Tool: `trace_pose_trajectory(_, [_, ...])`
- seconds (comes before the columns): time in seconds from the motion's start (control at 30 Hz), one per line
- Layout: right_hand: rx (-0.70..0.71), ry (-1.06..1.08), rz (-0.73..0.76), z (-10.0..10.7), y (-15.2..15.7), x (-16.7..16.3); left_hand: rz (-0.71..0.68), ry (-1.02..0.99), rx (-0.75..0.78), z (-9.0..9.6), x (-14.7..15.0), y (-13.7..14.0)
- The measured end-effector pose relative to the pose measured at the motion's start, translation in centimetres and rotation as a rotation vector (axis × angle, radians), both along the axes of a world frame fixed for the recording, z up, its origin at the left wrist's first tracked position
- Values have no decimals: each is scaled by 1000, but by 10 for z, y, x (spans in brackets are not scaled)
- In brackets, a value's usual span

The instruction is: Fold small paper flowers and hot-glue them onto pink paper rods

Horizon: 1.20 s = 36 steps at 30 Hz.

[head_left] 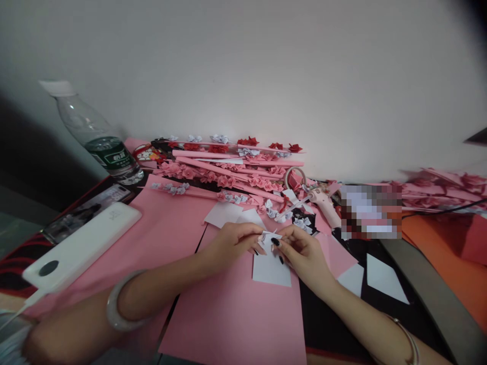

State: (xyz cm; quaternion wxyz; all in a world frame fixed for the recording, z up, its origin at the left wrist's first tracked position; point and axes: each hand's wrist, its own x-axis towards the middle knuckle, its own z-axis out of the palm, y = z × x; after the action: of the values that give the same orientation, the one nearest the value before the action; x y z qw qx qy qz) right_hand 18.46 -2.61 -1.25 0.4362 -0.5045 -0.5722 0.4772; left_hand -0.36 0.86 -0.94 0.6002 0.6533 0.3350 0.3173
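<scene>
Between my two hands is a small white folded paper piece (pixel 269 237), pinched from both sides. My left hand (pixel 238 239) grips its left edge with thumb and fingers pressed together. From the right, my right hand (pixel 300 248) pinches the other edge, its dark-nailed thumb in front. Part of the paper is hidden by the fingers. A white paper square (pixel 272 271) lies just below on a large pink sheet (pixel 243 314). More white squares (pixel 220 215) rest behind my left hand.
Paper flowers on pink sticks (pixel 228 180) lie along the wall. A pale pink glue gun (pixel 323 203) and tape roll (pixel 294 177) sit behind my right hand. At left are a water bottle (pixel 102 142), phone (pixel 89 213) and white power bank (pixel 83 248). Orange paper (pixel 441 253) is at right.
</scene>
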Motion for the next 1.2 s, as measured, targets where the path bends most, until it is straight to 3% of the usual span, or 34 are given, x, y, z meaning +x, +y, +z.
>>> trace_pose_trajectory(0.2, [3,-49,57,0,0,0,32,70,163,4,0,-1])
trace_pose_trajectory(0.43, [-41,-43,99,2,-1,-3,-8,77,143,3,0,-3])
trace_pose_trajectory(0.7, [-110,-11,129,4,-1,-4,-151,-78,69,3,1,-3])
trace_pose_trajectory(0.9, [-171,40,89,4,-1,-5,-3,60,337,0,2,0])
trace_pose_trajectory(1.2, [-75,70,144,-2,-3,-2,124,141,426,0,3,-3])
